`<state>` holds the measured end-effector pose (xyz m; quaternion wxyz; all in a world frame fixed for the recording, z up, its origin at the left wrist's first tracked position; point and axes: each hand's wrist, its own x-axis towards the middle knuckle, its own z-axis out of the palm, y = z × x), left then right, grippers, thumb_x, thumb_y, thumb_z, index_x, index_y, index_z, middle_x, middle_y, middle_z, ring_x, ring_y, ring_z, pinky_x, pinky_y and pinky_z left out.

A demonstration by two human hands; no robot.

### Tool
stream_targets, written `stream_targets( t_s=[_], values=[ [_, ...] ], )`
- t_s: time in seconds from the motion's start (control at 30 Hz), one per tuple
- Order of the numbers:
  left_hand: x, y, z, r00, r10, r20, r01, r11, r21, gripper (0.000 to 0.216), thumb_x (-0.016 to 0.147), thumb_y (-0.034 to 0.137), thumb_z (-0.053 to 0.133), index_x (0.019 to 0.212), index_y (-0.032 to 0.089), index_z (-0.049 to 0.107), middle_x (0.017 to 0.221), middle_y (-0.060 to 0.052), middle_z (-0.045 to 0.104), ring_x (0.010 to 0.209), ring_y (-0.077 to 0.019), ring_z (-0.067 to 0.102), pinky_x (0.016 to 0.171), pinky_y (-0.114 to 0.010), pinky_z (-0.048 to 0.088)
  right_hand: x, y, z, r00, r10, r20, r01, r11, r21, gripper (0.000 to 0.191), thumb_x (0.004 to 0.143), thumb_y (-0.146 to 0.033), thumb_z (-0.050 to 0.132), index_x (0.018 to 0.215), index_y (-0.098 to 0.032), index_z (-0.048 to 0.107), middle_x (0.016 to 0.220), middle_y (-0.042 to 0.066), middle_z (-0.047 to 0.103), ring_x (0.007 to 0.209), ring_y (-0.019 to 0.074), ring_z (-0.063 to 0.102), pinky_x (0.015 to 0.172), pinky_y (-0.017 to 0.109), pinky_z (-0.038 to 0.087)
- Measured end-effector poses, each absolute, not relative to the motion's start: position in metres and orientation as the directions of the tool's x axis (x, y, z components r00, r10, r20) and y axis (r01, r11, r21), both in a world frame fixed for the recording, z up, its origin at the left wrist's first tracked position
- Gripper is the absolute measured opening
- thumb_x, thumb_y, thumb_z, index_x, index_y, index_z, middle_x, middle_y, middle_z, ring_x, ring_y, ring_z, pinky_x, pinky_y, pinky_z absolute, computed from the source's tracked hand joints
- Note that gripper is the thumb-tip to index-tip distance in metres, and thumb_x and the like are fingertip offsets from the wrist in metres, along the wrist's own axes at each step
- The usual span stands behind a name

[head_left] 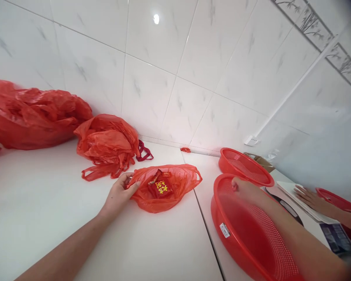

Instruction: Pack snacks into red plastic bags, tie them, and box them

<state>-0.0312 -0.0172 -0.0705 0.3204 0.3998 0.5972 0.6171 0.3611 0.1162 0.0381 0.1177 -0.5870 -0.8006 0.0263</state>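
Note:
My left hand [124,191] pinches the left edge of a red plastic bag [158,205], thumb over its rim. The bag lies on the white table with its mouth spread, and several small red packets [160,188] with yellow lettering are inside. My right hand [242,186] is above the far end of a red perforated plastic basket [231,238], to the right of the bag. Its fingers curl inward, slightly blurred; whatever they may hold is hidden. My right forearm covers part of the basket.
Crumpled red plastic bags [108,138] and a larger red heap [38,117] lie along the tiled wall at left. Behind the near basket is a second red basket [245,166]. At far right another person's hand [310,197] rests on a white surface. A seam [206,222] crosses the tabletop.

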Motion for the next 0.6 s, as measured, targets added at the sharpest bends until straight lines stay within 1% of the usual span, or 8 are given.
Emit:
stream_targets(
  t_s=[0.1,0.17,0.27,0.3,0.37,0.47,0.53,0.6],
  values=[
    [-0.031,-0.017,-0.072,-0.451,0.884,0.123,0.067,-0.103,0.992,0.041,0.072,0.048,0.061,0.101,0.02,0.054,0.087,-0.001,0.064,0.077,-0.0184,0.062,0.068,-0.028,0.05,0.326,0.11,0.067,-0.36,0.921,0.147,0.914,0.38,-0.144,0.012,0.072,-0.018,0.051,0.077,-0.028,0.047,0.075,0.001,0.063,0.064,0.0199,0.057,0.053,0.032,0.035],
    [-0.032,-0.018,-0.073,-0.424,0.896,0.133,0.058,-0.119,0.991,0.039,0.074,0.047,0.06,0.102,0.021,0.054,0.091,-0.002,0.064,0.08,-0.0182,0.062,0.07,-0.028,0.049,0.295,0.098,0.082,-0.474,0.866,0.156,0.866,0.491,-0.097,0.015,0.074,-0.021,0.049,0.087,-0.028,0.046,0.083,0.0,0.063,0.069,0.0178,0.058,0.056,0.03,0.036],
    [-0.032,-0.019,-0.074,-0.413,0.903,0.117,0.065,-0.099,0.993,0.041,0.073,0.048,0.06,0.103,0.02,0.054,0.094,-0.004,0.064,0.081,-0.019,0.062,0.07,-0.029,0.049,0.249,0.081,0.087,-0.602,0.785,0.144,0.789,0.613,-0.041,0.018,0.077,-0.021,0.046,0.093,-0.028,0.047,0.089,-0.002,0.062,0.071,0.0149,0.057,0.059,0.027,0.036],
    [-0.033,-0.019,-0.074,-0.416,0.902,0.112,0.074,-0.089,0.993,0.042,0.072,0.048,0.06,0.103,0.02,0.055,0.093,-0.004,0.064,0.08,-0.0192,0.062,0.069,-0.029,0.049,0.236,0.079,0.085,-0.636,0.761,0.13,0.765,0.643,-0.023,0.022,0.077,-0.02,0.046,0.097,-0.029,0.048,0.092,-0.002,0.062,0.073,0.0145,0.057,0.06,0.026,0.036],
    [-0.033,-0.02,-0.074,-0.426,0.896,0.123,0.093,-0.092,0.991,0.044,0.071,0.048,0.061,0.103,0.019,0.056,0.09,-0.004,0.064,0.077,-0.0191,0.061,0.067,-0.029,0.048,0.217,0.08,0.075,-0.683,0.725,0.09,0.728,0.685,0.004,0.038,0.076,-0.02,0.048,0.112,-0.031,0.046,0.103,-0.001,0.06,0.076,0.0144,0.057,0.061,0.025,0.036],
    [-0.035,-0.019,-0.075,-0.43,0.887,0.168,0.109,-0.134,0.985,0.042,0.071,0.047,0.06,0.103,0.02,0.056,0.086,-0.003,0.062,0.074,-0.0176,0.059,0.063,-0.028,0.046,0.203,0.095,0.06,-0.667,0.744,0.04,0.745,0.665,0.043,0.067,0.074,-0.025,0.054,0.135,-0.035,0.028,0.122,0.004,0.051,0.08,0.0159,0.058,0.06,0.024,0.037],
    [-0.036,-0.019,-0.077,-0.446,0.872,0.202,0.141,-0.154,0.978,0.04,0.071,0.046,0.059,0.102,0.02,0.056,0.078,0.0,0.058,0.068,-0.0158,0.055,0.06,-0.027,0.044,0.2,0.107,0.051,-0.596,0.802,0.037,0.801,0.591,0.1,0.074,0.075,-0.032,0.055,0.14,-0.03,0.021,0.129,0.008,0.046,0.088,0.0199,0.058,0.062,0.027,0.038],
    [-0.038,-0.019,-0.079,-0.46,0.856,0.237,0.197,-0.162,0.967,0.039,0.071,0.044,0.059,0.102,0.021,0.056,0.069,0.003,0.051,0.062,-0.0142,0.05,0.057,-0.026,0.042,0.201,0.118,0.043,-0.494,0.869,0.041,0.862,0.483,0.151,0.075,0.074,-0.034,0.057,0.14,-0.022,0.023,0.13,0.014,0.044,0.102,0.0257,0.054,0.069,0.03,0.04]
  ],
)
